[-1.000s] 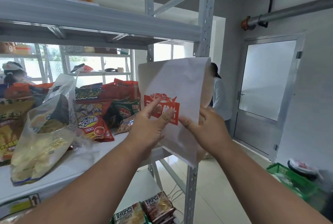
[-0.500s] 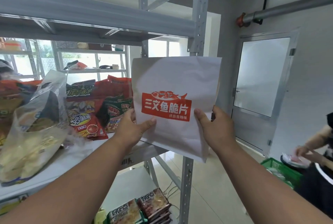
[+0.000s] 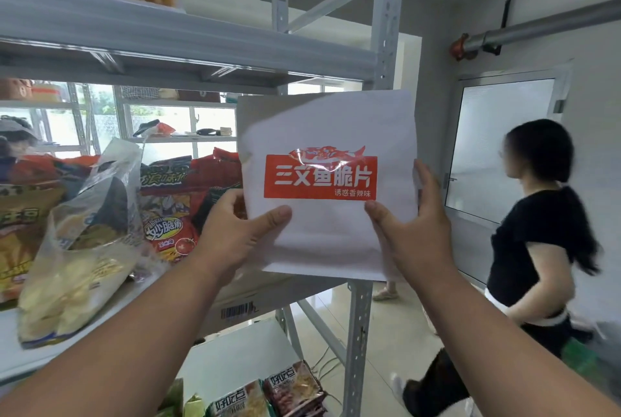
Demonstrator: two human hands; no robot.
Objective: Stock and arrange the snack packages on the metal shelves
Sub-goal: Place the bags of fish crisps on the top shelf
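Observation:
I hold a flat white snack package with a red label upright in front of the shelf's right post. My left hand grips its lower left edge and my right hand grips its lower right edge. Behind it lies the white middle shelf, crowded with snacks: a clear bag of pale chips leaning at the front, and red and orange packets stacked behind. More packets lie on the lower shelf.
The upper shelf beam runs overhead with a bag on top. A person in a black top stands at the right near a grey door. Another person is partly seen at the far left behind the shelves. A green basket sits on the floor at the lower right.
The white package has turned from edge-on to face me squarely, and both hands have shifted to its lower corners. A person has come into view at the right and stood up.

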